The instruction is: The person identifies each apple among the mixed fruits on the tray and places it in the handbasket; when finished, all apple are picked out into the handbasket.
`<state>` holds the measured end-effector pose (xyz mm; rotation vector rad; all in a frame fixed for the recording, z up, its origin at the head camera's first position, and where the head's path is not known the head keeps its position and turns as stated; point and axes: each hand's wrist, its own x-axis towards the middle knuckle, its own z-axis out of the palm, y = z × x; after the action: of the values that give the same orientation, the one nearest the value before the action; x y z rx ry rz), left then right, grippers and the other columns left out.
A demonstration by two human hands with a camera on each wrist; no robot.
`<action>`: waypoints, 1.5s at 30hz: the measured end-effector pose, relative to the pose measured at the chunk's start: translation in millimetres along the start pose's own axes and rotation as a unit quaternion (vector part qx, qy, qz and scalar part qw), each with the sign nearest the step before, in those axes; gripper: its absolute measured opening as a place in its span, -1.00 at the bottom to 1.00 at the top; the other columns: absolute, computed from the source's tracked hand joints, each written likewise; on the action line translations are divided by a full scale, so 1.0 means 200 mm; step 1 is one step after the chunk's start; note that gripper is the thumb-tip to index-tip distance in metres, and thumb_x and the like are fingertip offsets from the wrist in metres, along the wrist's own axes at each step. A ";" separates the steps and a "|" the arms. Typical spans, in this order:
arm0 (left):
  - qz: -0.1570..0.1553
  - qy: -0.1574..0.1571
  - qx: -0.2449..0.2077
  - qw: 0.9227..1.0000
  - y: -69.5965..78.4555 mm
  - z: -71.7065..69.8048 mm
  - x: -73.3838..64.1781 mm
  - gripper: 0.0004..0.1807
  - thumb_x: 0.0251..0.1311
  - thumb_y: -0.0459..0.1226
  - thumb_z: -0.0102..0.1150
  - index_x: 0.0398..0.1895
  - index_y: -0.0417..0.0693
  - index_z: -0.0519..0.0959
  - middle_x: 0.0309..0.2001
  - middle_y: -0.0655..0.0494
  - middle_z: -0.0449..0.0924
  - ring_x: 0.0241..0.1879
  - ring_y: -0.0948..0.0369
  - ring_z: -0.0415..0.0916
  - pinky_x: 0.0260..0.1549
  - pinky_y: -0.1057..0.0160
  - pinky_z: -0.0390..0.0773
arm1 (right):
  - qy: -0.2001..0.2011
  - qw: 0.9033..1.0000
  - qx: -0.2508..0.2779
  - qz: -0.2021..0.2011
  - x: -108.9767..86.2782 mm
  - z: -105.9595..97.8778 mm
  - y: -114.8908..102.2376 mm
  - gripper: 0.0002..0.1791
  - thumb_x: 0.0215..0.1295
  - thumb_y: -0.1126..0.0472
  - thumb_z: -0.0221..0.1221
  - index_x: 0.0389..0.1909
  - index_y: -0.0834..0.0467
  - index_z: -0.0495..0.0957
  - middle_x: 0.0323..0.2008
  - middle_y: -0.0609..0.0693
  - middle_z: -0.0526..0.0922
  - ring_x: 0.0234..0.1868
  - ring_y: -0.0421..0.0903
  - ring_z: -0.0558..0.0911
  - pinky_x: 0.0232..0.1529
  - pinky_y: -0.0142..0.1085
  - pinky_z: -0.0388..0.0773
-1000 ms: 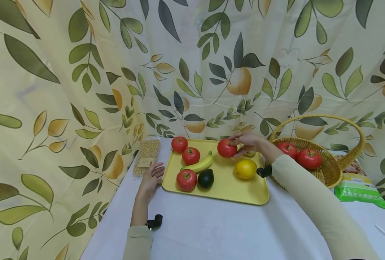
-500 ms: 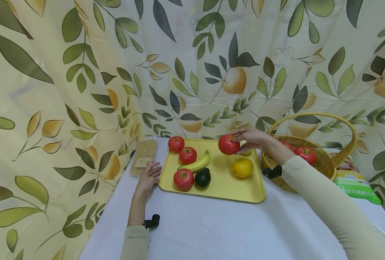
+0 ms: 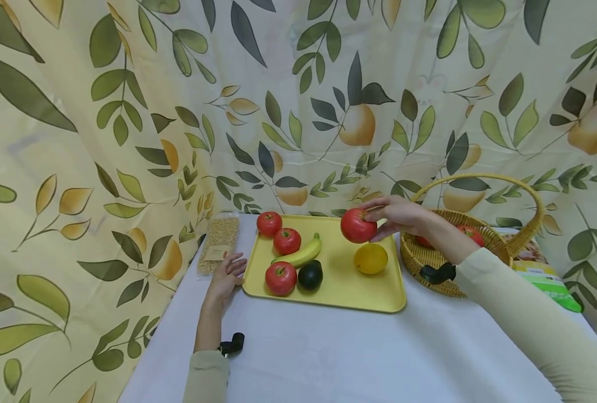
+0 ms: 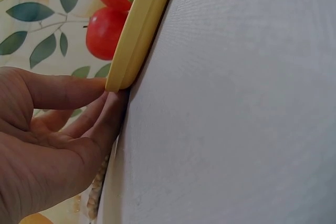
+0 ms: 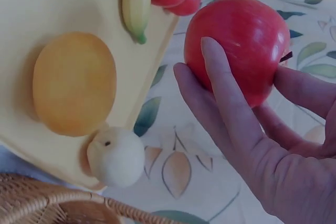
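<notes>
My right hand (image 3: 396, 215) holds a red apple (image 3: 357, 225) above the back right of the yellow tray (image 3: 348, 294). In the right wrist view, thumb and fingers are spread round the apple (image 5: 236, 48), its stem toward the palm. At the tray's left front corner my left hand (image 3: 225, 277) has its thumb on the rim (image 4: 137, 30), with the other fingers low against the corner. On the tray lie several red apples (image 3: 280, 278), a banana (image 3: 300, 254), a dark avocado (image 3: 310, 275) and a yellow fruit (image 3: 371, 258). A pale round fruit (image 5: 116, 156) is hidden behind my right hand in the head view.
Right of the tray stands a wicker basket (image 3: 429, 282) with a tall handle and red apples (image 3: 471, 232), partly covered by my forearm. Beyond it lies a green and yellow bag (image 3: 552, 285). A clear pack of pale grains (image 3: 220, 232) lies left of the tray. Patterned cloth hangs behind.
My right hand has lifted the apple and carried it right over the tray, toward the basket. My left hand stays at the tray corner. The head view has shifted slightly.
</notes>
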<state>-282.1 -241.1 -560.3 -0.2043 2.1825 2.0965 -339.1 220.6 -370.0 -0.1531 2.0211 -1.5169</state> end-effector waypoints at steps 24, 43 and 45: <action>-0.012 0.003 0.007 1.000 -0.01 0.01 0.00 -0.23 0.14 -0.78 -0.04 0.50 -0.42 0.25 0.44 -0.39 0.36 0.44 -0.23 0.35 0.25 0.07 0.57 | 0.027 1.000 -0.013 -0.011 -0.37 -0.18 0.15 -0.29 0.51 0.28 0.17 0.57 0.33 0.13 0.40 0.44 0.31 0.03 0.24 0.73 0.01 0.12 0.70; -0.006 0.001 -0.005 1.000 0.00 0.01 0.00 -0.23 0.13 -0.80 -0.05 0.50 -0.43 0.25 0.44 -0.41 0.34 0.45 -0.23 0.33 0.28 0.09 0.55 | 0.053 0.998 -0.012 0.023 -0.51 -0.35 0.23 -0.25 0.52 0.29 0.15 0.59 0.34 0.04 0.41 0.46 0.26 0.08 0.25 0.70 0.07 0.13 0.68; -0.004 0.002 -0.003 1.000 0.00 0.01 0.00 -0.24 0.13 -0.80 -0.06 0.49 -0.43 0.27 0.44 -0.42 0.34 0.44 -0.23 0.34 0.25 0.12 0.57 | 0.056 0.998 -0.019 0.024 -0.51 -0.37 0.24 -0.25 0.52 0.26 0.15 0.59 0.33 0.04 0.45 0.47 0.20 0.10 0.24 0.68 0.08 0.13 0.68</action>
<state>-282.4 -238.4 -560.0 -0.2173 2.1734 2.1010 -282.6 342.6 -360.9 -0.0337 2.1276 -1.4865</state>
